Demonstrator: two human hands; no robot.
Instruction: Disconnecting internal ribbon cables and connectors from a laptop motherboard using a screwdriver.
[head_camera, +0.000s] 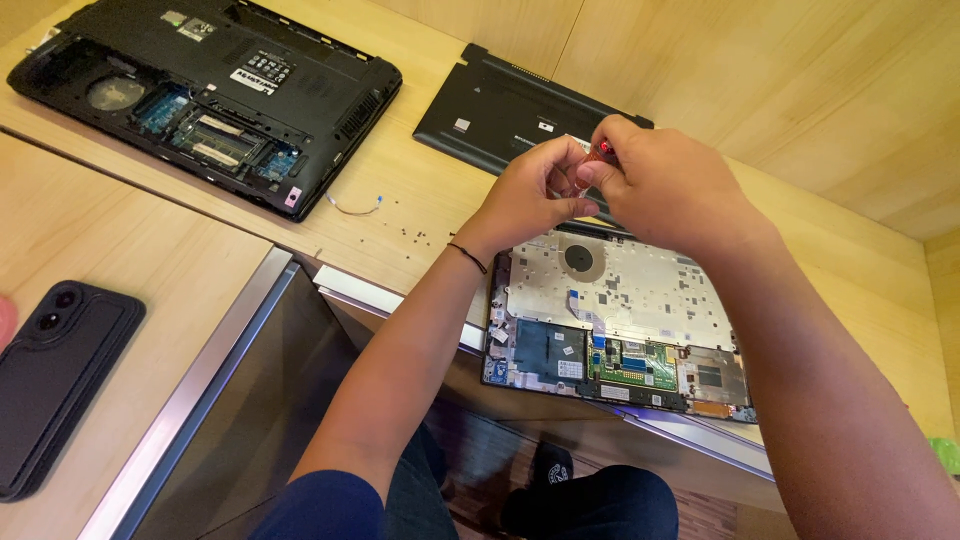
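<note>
Pale wood table (420, 215) carries an opened laptop chassis (620, 330) at its near edge, a detached black bottom cover (500, 105) beyond it, a second opened laptop (200, 95) at the far left corner, loose screws (412, 236) between them and a black phone (55, 385) at the left edge. Above the chassis, left hand (530, 195) and right hand (665, 180) both pinch a small red-tipped screwdriver (596, 160), fingers closed on it. Judgement: keep the grip steady and work directly over the chassis so nothing small drops off the edge.
</note>
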